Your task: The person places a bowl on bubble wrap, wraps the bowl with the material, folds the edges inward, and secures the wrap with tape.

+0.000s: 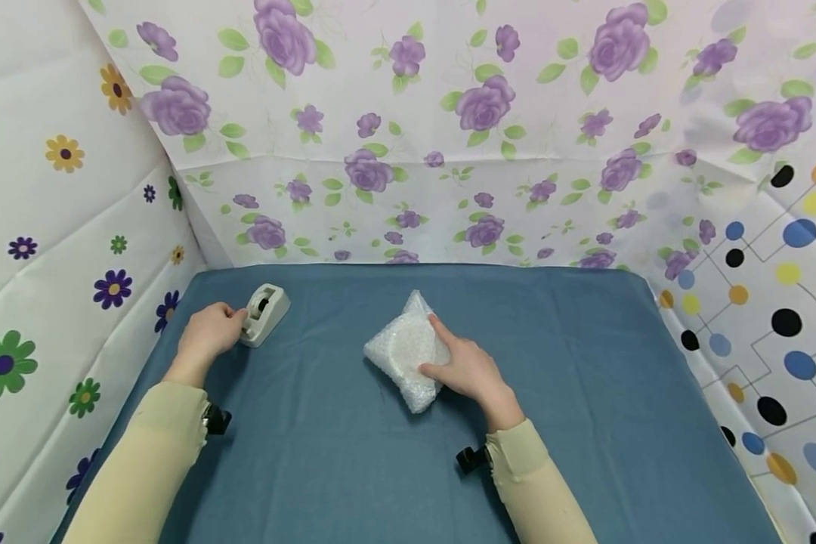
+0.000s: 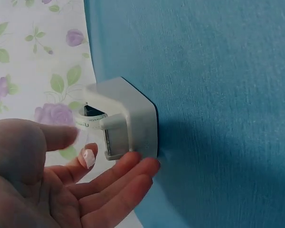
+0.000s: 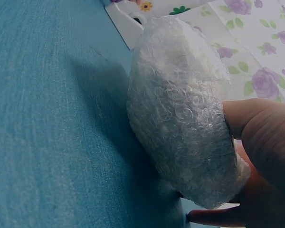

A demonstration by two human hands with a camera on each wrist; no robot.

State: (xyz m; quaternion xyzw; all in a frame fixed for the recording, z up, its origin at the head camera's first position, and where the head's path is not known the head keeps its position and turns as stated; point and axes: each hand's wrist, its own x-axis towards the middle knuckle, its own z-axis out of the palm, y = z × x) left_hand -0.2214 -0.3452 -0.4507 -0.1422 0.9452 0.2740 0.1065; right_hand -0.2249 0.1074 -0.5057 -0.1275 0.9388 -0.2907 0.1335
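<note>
A white tape dispenser [image 1: 266, 316] stands at the left of the blue cloth. At its near end is my left hand [image 1: 211, 331]. The left wrist view shows the thumb and index fingertip a little apart beside the tape roll [image 2: 91, 120], with the other fingers [image 2: 118, 190] loosely bent by the dispenser's body. A pale patch shows on the index fingertip; I cannot tell if it is nail or tape. My right hand [image 1: 472, 369] holds the right side of a bubble-wrapped package [image 1: 408, 349], thumb and fingers spread round its edge. The bubble wrap hides what is inside.
A blue cloth [image 1: 313, 468] covers the table. Floral sheets [image 1: 408, 128] rise behind it and on the left, and a dotted sheet [image 1: 768, 363] stands on the right. Each wrist carries a small black camera [image 1: 474, 459].
</note>
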